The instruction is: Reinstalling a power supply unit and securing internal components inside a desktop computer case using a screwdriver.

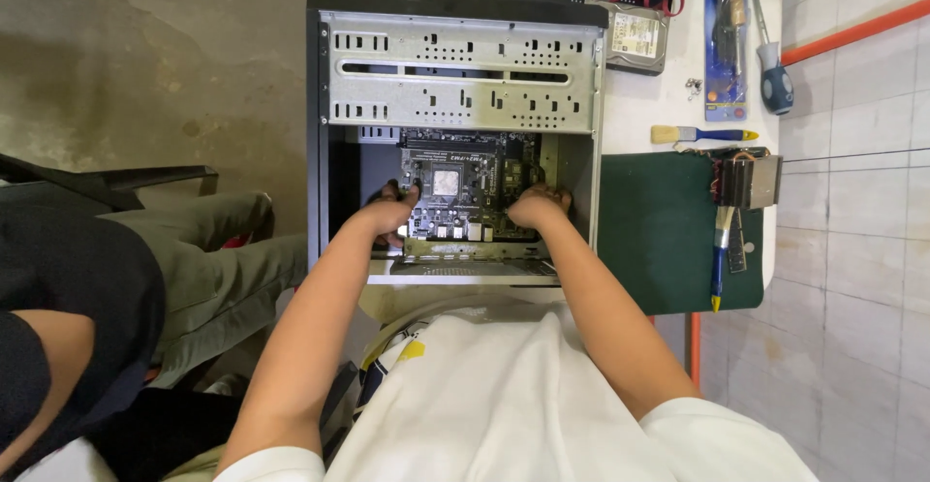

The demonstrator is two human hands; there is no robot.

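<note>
White table [639, 114] filled the upper middle of the frame, with grey floor at the left and pale wall tiles at the right. On the table lay an open computer case [455, 104], seen from above.

Both of the person's hands were down inside the case. The left hand [387, 216] gripped the left edge of the circuit board [463, 196], with one finger on top of it. The right hand [538, 206] was curled over the board's right edge and held it too. The board sat in the lower half of the case, at the middle of the frame. A small silver chip showed near its top, between the two hands.

Above the board was a grey metal rack with many holes. Right of the case lay a dark green mat [668, 230]. A blue pen [720, 259] and a metal cooler block [751, 182] rested at the mat's right side. Above the mat lay a small brush [699, 134]. A hard drive [635, 38] and a screwdriver [770, 65] lay at the upper right. Another person in green trousers [208, 259] sat at the left.
</note>
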